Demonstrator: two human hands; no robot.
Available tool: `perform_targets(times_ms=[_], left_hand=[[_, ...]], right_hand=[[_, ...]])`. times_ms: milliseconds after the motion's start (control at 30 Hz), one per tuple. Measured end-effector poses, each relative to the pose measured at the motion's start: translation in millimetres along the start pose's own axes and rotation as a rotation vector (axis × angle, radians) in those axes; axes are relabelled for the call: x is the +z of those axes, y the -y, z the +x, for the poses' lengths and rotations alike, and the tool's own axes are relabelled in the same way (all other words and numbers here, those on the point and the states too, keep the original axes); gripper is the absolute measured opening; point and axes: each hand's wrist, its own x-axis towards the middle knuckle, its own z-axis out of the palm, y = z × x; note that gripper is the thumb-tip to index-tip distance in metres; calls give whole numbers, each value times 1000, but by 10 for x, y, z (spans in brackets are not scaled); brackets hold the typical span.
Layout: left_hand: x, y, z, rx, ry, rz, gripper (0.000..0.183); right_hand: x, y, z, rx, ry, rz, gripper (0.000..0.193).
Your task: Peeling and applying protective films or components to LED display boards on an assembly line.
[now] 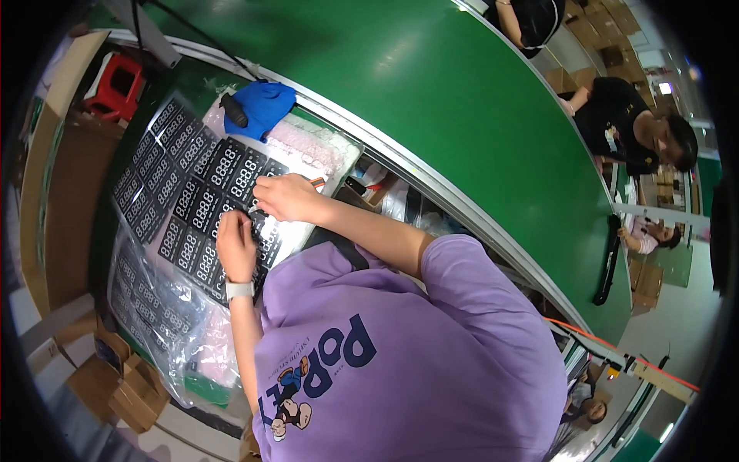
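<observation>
My right hand (288,197) is closed over a sheet of black display panels (202,202) printed with white digit segments. A slim tool with an orange-and-black end (317,184) sticks out beside that hand and seems to be in its grip; its tip is hidden. Just left of it and nearer, my left hand (236,245) has its fingers bent together at the same sheet. What lies between those fingertips is too small to make out. More black display panels (150,173) lie to the left, under clear film.
Beyond the sheet sits a blue cloth (265,108) with a black-handled object (233,112). Crumpled clear plastic (181,323) covers panels at the near left. A metal rail (431,181) separates this bench from a long green table (477,154). Several people are on the right.
</observation>
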Motion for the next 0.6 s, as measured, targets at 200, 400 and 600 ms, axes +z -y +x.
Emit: perform_targets(times_ms=[200, 400, 600], left_hand=[[-477, 118, -226, -209, 124, -65, 6], [-1324, 494, -702, -567, -212, 199, 30], [-1335, 578, -682, -469, -412, -53, 23]], right_hand=[[20, -117, -16, 114, 93, 20, 17], [39, -41, 39, 92, 18, 102, 19], [18, 29, 23, 146, -6, 120, 20]])
